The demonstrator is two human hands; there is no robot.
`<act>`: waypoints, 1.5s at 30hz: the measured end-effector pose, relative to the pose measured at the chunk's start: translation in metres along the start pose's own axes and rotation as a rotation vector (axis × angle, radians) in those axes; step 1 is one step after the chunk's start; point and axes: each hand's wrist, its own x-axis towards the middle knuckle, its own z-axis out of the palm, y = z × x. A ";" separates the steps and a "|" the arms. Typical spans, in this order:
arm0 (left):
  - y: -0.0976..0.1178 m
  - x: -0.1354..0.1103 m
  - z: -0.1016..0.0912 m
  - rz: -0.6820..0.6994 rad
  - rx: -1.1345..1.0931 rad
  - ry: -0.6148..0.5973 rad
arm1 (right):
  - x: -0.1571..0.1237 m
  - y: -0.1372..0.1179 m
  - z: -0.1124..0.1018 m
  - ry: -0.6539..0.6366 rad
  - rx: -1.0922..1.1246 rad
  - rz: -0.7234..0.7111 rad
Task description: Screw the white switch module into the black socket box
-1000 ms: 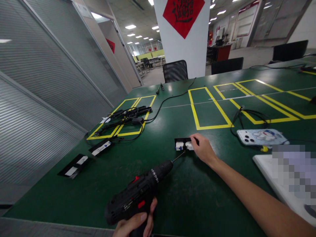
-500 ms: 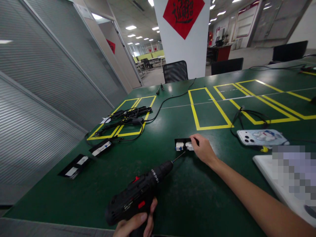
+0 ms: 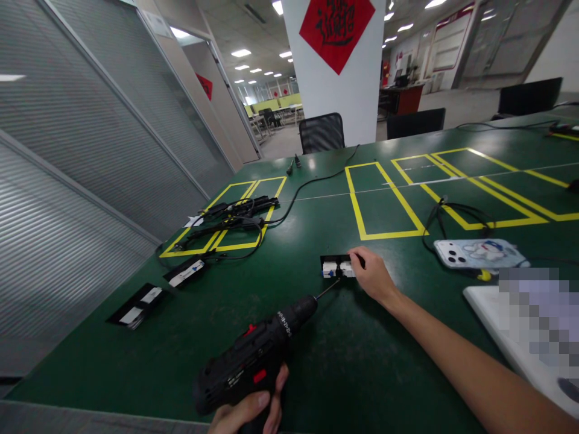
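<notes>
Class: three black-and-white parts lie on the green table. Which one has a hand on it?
The middle part, at the drill tip: the right hand touches its right end. The left part and far-left part lie untouched.

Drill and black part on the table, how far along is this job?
Done: cannot tell; two similar parts lie at left. In hand: left hand grips the drill, its bit tip by the black part, which the right hand steadies. Left: likely driving there.

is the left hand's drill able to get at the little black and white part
Probably yes: the drill in the left hand has its bit tip right by the part, and the right hand holds only its right end.
</notes>
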 end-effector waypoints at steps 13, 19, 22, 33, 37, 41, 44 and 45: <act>0.000 0.000 0.000 -0.002 -0.017 -0.005 | 0.000 0.003 0.001 0.004 0.005 0.000; -0.001 -0.002 -0.002 -0.019 0.005 0.002 | 0.000 0.001 0.001 0.001 -0.005 0.006; -0.001 -0.002 -0.003 -0.028 -0.003 0.008 | 0.000 0.000 0.000 -0.002 -0.006 0.005; -0.002 -0.002 -0.002 -0.029 -0.003 0.016 | 0.000 0.001 0.001 -0.003 -0.010 0.000; -0.002 -0.001 -0.003 -0.018 0.015 0.011 | -0.001 0.002 0.002 0.000 -0.011 0.006; -0.001 0.000 -0.003 -0.001 0.015 -0.002 | -0.001 0.000 0.001 -0.006 -0.006 0.008; -0.001 0.000 -0.003 0.005 0.017 -0.003 | 0.000 -0.001 0.000 -0.004 -0.005 0.011; -0.002 0.000 -0.004 0.004 0.016 -0.003 | 0.000 -0.001 0.000 -0.002 -0.005 0.011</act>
